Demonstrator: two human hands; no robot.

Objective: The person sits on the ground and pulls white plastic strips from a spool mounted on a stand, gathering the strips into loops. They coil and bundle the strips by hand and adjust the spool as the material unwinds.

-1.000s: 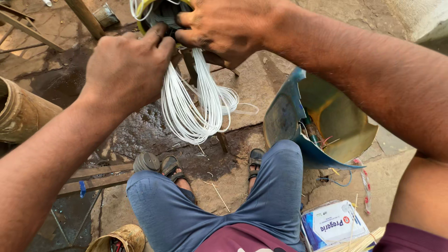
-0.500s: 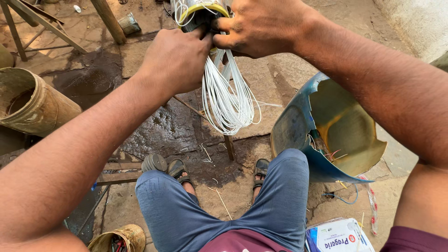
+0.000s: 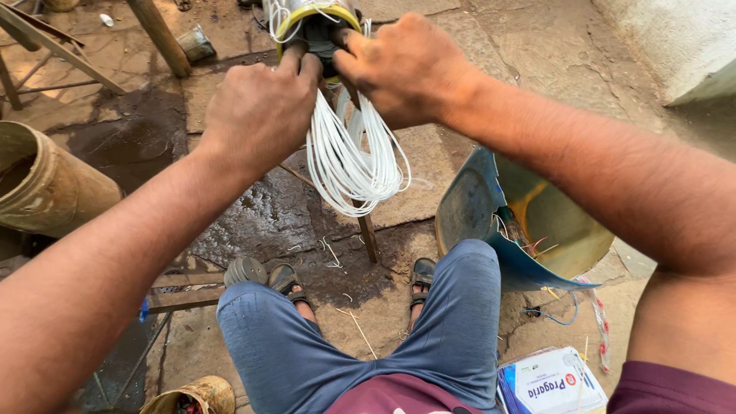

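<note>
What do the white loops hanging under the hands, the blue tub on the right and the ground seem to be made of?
White loops: probably plastic-coated wire, smooth, thin, even strands.
Blue tub: likely plastic, dull, with bent, cut edges and a yellow-stained inside.
Ground: stone or concrete slabs, rough, jointed and partly wet.

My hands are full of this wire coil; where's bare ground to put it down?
Bare stone paving lies upper right, between the pale wall and the blue drum. It is crowded around the sandalled feet, the rusty drum and the white box.
</note>
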